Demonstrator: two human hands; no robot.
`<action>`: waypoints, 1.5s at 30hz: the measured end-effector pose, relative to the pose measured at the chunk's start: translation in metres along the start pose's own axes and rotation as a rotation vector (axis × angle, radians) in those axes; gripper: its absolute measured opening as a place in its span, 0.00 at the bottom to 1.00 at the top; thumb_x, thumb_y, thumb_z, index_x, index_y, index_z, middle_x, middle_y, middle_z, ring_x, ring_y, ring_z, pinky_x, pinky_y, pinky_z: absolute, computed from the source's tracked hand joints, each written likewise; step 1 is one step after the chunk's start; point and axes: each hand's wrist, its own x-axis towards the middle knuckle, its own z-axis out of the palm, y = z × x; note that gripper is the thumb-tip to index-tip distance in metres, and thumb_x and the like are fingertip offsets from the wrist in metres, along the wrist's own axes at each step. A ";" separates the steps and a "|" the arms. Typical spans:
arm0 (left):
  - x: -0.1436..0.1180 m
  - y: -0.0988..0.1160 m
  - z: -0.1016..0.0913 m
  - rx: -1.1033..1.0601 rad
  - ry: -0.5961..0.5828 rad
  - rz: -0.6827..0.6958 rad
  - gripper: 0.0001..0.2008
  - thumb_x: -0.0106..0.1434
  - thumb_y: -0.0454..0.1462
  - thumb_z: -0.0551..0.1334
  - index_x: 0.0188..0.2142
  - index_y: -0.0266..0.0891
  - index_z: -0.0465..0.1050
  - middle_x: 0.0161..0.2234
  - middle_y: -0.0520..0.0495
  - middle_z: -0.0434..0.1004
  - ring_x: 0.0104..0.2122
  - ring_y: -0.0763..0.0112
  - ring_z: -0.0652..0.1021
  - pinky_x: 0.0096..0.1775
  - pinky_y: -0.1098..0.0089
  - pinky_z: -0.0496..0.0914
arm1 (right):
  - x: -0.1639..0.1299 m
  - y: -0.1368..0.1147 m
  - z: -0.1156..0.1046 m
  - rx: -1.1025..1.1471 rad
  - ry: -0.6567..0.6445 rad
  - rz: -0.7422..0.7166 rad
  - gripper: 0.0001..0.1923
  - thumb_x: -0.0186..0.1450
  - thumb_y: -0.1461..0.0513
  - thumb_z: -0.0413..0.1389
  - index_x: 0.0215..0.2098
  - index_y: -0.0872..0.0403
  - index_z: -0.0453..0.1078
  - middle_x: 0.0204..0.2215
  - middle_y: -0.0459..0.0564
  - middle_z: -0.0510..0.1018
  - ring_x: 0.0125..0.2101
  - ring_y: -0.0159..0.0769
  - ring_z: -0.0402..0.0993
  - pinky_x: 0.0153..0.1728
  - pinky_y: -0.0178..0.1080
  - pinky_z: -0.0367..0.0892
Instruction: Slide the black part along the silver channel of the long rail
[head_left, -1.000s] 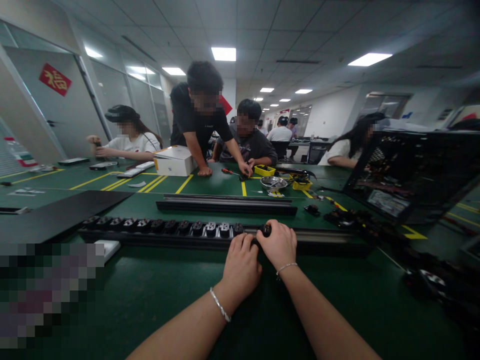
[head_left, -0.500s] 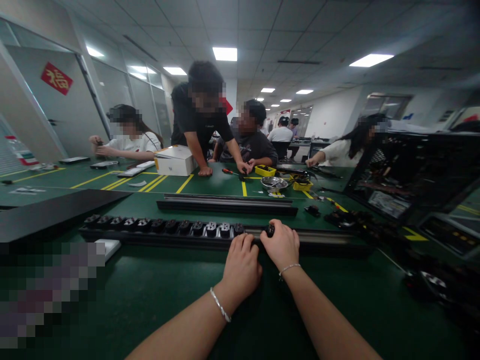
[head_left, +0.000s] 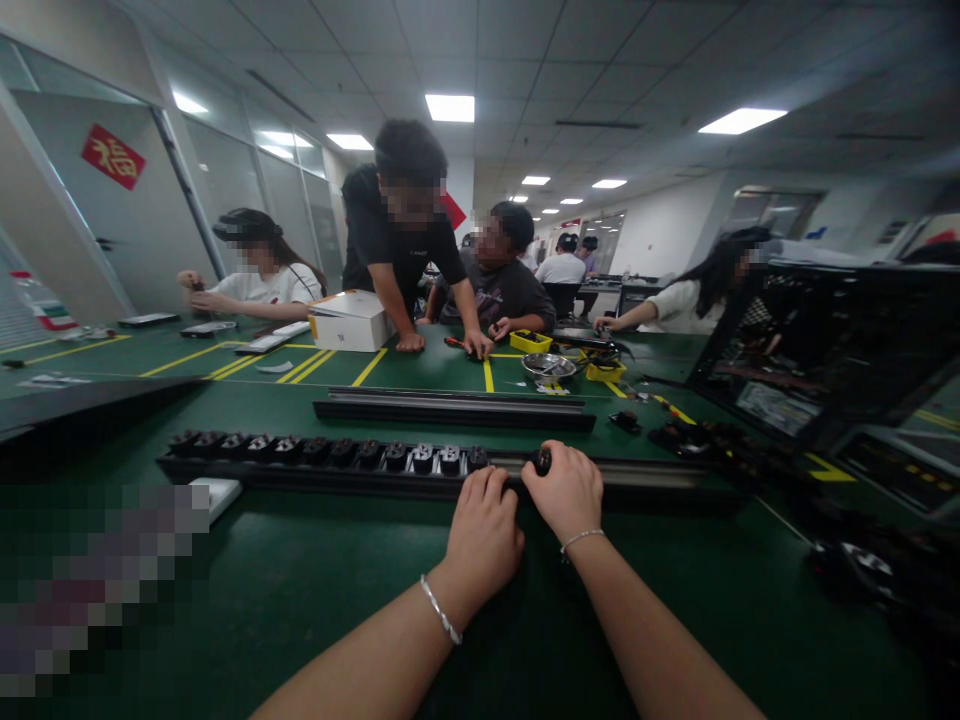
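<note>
Evidently, small black plug-like modules (head_left: 368,455) line the long black channel (head_left: 337,487) on the dark-green surface (head_left: 300,590) from its left end past the middle; its right stretch remains unfilled. My left hand (head_left: 486,530) bends over its near edge, grip unclear, while my right hand (head_left: 568,492) pinches one dark rounded piece (head_left: 541,460) there.

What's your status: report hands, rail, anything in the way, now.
Left hand at near edge of long rail, right hand gripping black socket. Row of sockets along rail's left part. Shorter rail behind, apart, apparently not blocking.
</note>
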 end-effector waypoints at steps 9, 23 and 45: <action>0.000 0.000 0.000 -0.015 0.001 -0.005 0.13 0.54 0.33 0.60 0.41 0.38 0.70 0.53 0.41 0.66 0.56 0.54 0.62 0.58 0.52 0.58 | 0.000 0.001 0.000 -0.015 -0.001 -0.018 0.13 0.58 0.57 0.51 0.38 0.53 0.69 0.37 0.53 0.77 0.43 0.43 0.68 0.46 0.43 0.54; 0.000 0.000 0.001 0.008 0.008 0.001 0.13 0.54 0.32 0.59 0.41 0.36 0.70 0.53 0.41 0.65 0.56 0.54 0.62 0.59 0.54 0.57 | 0.000 0.001 -0.001 0.008 -0.017 0.004 0.16 0.58 0.58 0.50 0.43 0.54 0.69 0.40 0.53 0.77 0.45 0.44 0.68 0.48 0.43 0.55; 0.000 0.000 -0.001 0.021 -0.014 -0.002 0.12 0.55 0.33 0.59 0.40 0.36 0.71 0.53 0.41 0.65 0.56 0.54 0.62 0.60 0.55 0.56 | 0.003 0.003 -0.007 0.002 -0.074 0.033 0.17 0.59 0.59 0.50 0.45 0.55 0.68 0.41 0.53 0.77 0.46 0.43 0.68 0.49 0.43 0.55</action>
